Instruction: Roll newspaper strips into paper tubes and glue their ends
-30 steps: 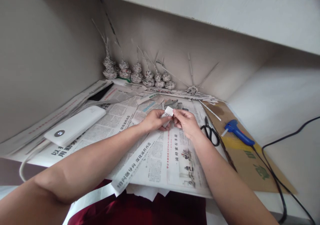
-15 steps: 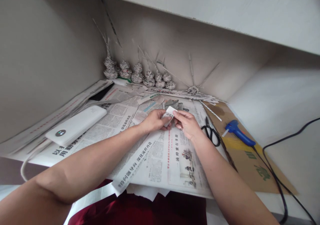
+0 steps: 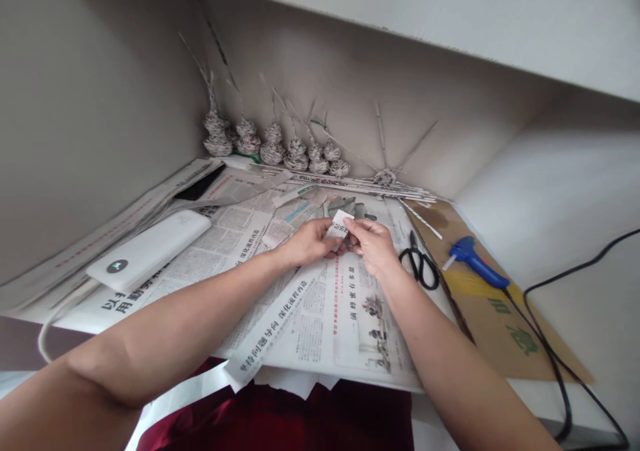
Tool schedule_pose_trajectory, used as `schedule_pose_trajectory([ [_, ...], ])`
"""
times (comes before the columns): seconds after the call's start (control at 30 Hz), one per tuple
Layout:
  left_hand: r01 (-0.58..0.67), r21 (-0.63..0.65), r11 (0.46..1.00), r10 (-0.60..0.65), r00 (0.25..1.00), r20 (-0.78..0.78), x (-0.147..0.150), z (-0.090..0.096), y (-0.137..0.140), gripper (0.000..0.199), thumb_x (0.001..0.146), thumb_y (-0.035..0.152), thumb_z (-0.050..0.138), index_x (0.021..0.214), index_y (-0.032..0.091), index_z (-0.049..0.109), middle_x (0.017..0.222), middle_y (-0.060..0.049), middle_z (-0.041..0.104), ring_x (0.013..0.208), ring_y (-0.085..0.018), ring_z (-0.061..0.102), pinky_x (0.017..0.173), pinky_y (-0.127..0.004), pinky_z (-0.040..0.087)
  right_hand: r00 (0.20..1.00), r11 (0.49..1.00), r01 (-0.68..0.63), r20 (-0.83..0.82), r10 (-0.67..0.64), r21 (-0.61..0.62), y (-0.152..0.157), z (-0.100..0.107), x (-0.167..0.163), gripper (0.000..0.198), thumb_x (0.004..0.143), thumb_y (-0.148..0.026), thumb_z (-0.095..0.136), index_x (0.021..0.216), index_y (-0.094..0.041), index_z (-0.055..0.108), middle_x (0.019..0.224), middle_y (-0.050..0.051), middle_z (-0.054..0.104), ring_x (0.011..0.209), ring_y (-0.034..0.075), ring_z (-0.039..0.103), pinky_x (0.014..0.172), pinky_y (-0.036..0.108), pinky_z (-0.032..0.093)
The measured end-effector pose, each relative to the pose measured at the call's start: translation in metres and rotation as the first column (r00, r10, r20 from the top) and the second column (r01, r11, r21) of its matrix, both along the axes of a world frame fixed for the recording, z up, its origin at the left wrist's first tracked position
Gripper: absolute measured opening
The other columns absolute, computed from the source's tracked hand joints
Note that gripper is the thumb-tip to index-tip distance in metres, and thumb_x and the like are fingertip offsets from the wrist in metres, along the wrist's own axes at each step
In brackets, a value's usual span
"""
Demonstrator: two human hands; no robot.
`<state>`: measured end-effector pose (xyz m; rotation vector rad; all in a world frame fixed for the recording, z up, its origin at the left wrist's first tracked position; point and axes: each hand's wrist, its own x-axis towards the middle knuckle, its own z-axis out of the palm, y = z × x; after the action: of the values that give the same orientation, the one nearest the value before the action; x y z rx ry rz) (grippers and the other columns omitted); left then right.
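A small piece of printed newspaper [image 3: 341, 221] is held between my two hands, above the middle of the newspaper-covered table. My left hand [image 3: 316, 241] pinches its lower left side, thumb on top. On the other side, my right hand [image 3: 371, 241] grips the paper's right edge between thumb and fingers. The undersides of the fingers are hidden. Beneath my hands lie newspaper sheets [image 3: 315, 317], with a long printed strip [image 3: 270, 327] slanting toward the front edge. Just beyond the fingers lies some crumpled grey material [image 3: 347, 207].
Black-handled scissors [image 3: 420, 264] and a blue glue gun [image 3: 477, 262] lie to the right, the gun on cardboard [image 3: 500, 331]. A white power bank [image 3: 150, 247] lies left. Woven paper gourds [image 3: 273, 145] line the back wall behind rolled paper sticks [image 3: 350, 185]. A shelf [image 3: 425, 17] overhangs.
Both hands keep hold of the paper piece; its upper corner is turned slightly and more print shows. The whole view has shifted slightly.
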<state>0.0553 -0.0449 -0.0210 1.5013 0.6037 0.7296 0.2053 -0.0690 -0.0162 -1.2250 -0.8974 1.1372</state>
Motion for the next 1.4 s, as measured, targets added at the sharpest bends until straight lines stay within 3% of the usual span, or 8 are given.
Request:
schedule_pose_trajectory([
  [0.17, -0.008, -0.090, 0.996, 0.011, 1.000, 0.023, 0.000, -0.001, 0.002, 0.031, 0.081, 0.037, 0.060, 0.100, 0.012, 0.059, 0.086, -0.009, 0.067, 0.079, -0.017, 0.066, 0.068, -0.031, 0.056, 0.999, 0.999, -0.031, 0.023, 0.030, 0.028, 0.000, 0.001, 0.005, 0.038, 0.058, -0.048, 0.078, 0.059, -0.016, 0.059, 0.045, -0.005, 0.044, 0.039, 0.005, 0.036, 0.033, 0.019, 0.023],
  [0.33, -0.018, -0.200, 0.980, 0.031, 0.997, 0.064, 0.000, 0.004, 0.004, 0.024, 0.081, 0.032, 0.061, 0.094, 0.011, 0.060, 0.078, -0.007, 0.067, 0.071, -0.016, 0.066, 0.064, -0.030, 0.057, 0.948, 0.953, -0.302, 0.104, 0.300, -0.002, -0.001, 0.007, 0.017, 0.038, 0.064, -0.044, 0.075, 0.088, -0.015, 0.070, 0.058, -0.001, 0.057, 0.050, 0.008, 0.048, 0.039, 0.018, 0.029],
  [0.43, -0.023, -0.230, 0.973, 0.038, 0.997, 0.063, 0.000, 0.005, 0.005, 0.020, 0.083, 0.028, 0.059, 0.091, 0.011, 0.060, 0.077, -0.008, 0.067, 0.068, -0.015, 0.066, 0.063, -0.029, 0.057, 0.923, 0.931, -0.364, 0.137, 0.360, 0.005, -0.001, 0.006, 0.018, 0.036, 0.067, -0.040, 0.074, 0.093, -0.015, 0.070, 0.060, 0.000, 0.061, 0.053, 0.009, 0.052, 0.041, 0.018, 0.030],
  [0.8, -0.054, -0.070, 0.996, 0.053, 0.998, -0.015, -0.001, -0.001, 0.006, 0.022, 0.081, 0.029, 0.061, 0.095, 0.012, 0.060, 0.084, -0.009, 0.068, 0.074, -0.016, 0.067, 0.063, -0.028, 0.057, 0.947, 0.966, -0.251, 0.222, 0.231, 0.065, -0.002, 0.000, 0.009, 0.029, 0.068, -0.041, 0.072, 0.084, -0.017, 0.072, 0.054, -0.001, 0.059, 0.047, 0.009, 0.049, 0.040, 0.021, 0.032],
  [1.03, -0.071, -0.189, 0.979, 0.072, 0.997, -0.002, -0.001, 0.007, 0.002, 0.022, 0.078, 0.028, 0.065, 0.091, 0.010, 0.061, 0.080, -0.008, 0.068, 0.069, -0.015, 0.066, 0.059, -0.028, 0.057, 0.972, 0.982, -0.167, 0.183, 0.147, 0.094, -0.002, -0.002, 0.006, 0.028, 0.066, -0.042, 0.073, 0.077, -0.017, 0.071, 0.054, -0.002, 0.054, 0.046, 0.009, 0.045, 0.040, 0.021, 0.032],
  [1.4, -0.097, -0.268, 0.958, 0.096, 0.995, -0.018, 0.000, 0.009, 0.001, 0.025, 0.076, 0.030, 0.068, 0.087, 0.008, 0.063, 0.080, -0.010, 0.069, 0.065, -0.015, 0.066, 0.064, -0.029, 0.057, 0.970, 0.974, -0.213, 0.138, 0.200, 0.083, 0.001, -0.004, 0.010, 0.028, 0.067, -0.042, 0.072, 0.070, -0.015, 0.066, 0.052, -0.002, 0.052, 0.046, 0.007, 0.043, 0.039, 0.019, 0.028],
])
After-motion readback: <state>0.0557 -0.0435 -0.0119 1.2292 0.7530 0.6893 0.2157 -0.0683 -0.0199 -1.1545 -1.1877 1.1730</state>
